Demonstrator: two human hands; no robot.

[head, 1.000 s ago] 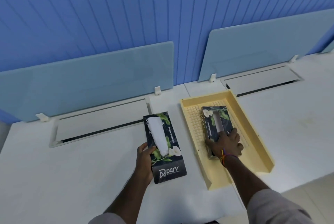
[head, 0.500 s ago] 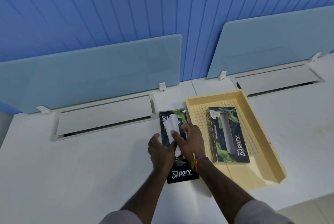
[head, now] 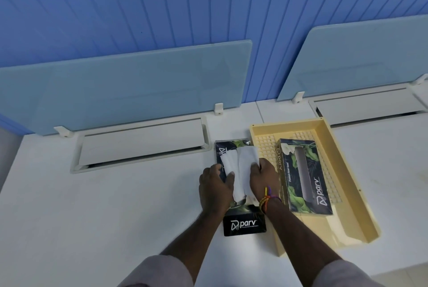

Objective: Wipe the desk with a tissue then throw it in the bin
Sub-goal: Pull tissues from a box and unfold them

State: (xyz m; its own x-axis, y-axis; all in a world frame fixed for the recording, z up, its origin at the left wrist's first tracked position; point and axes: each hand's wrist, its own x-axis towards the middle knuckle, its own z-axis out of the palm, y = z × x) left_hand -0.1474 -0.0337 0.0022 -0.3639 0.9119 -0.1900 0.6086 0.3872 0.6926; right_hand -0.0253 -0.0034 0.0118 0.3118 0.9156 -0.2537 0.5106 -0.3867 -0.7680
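1. Head view, centre of the frame: a dark tissue box (head: pixel 243 224) lies on the white desk (head: pixel 92 205), touching the left wall of a yellow tray (head: pixel 354 182).
2. The right hand (head: pixel 264 180) has its fingers pinched on a white tissue (head: pixel 245 164) that stands up out of the box's slot. The tissue is partly out, its lower end hidden between the hands.
3. The left hand (head: pixel 214 184) lies on the box's left edge, fingers curled round it, thumb against the tissue, seemingly steadying the box.
4. A second tissue box (head: pixel 303 175) lies in the tray, right of centre.
5. Progress, as I judge it: very early. The tissue is not yet free; wiping is not begun. No bin is in view, so binning is all still ahead.
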